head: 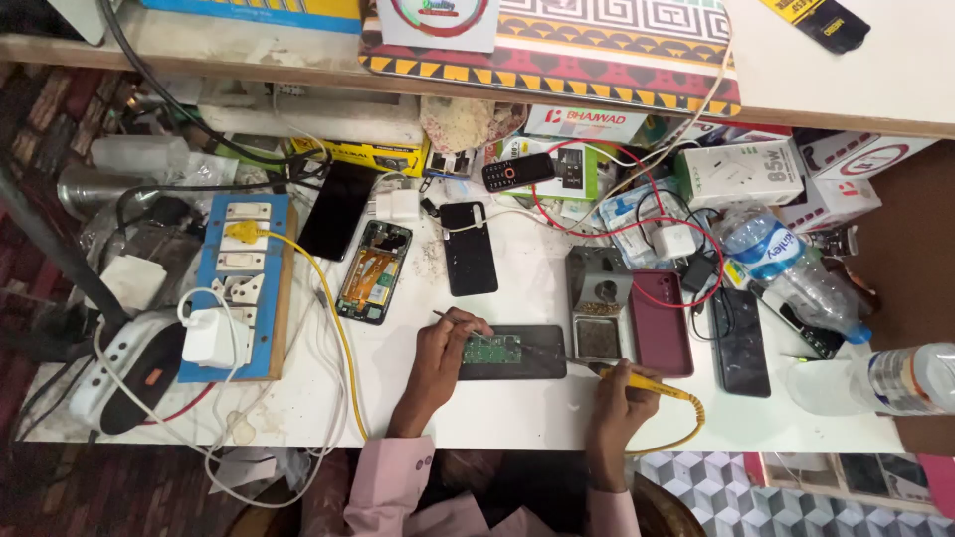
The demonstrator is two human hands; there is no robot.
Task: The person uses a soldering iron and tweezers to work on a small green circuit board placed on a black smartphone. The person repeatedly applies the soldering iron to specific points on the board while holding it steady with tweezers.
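My left hand (438,360) holds thin tweezers (445,316) and rests on the left end of a dark phone (513,353) lying flat on the white table (517,413). A small green circuit board (492,348) sits on that phone, right by my fingertips. A yellow-handled soldering iron (647,384) is gripped in my right hand (619,406); its tip points left at the phone's right end. The iron's yellow cord curls away to the right.
A metal soldering stand (601,314) and a maroon phone case (661,320) lie right of the phone. An opened phone (374,271), black phones (468,249), a blue switchboard (239,283) with plugs, chargers, boxes, red and yellow cables and two water bottles (791,264) crowd the table.
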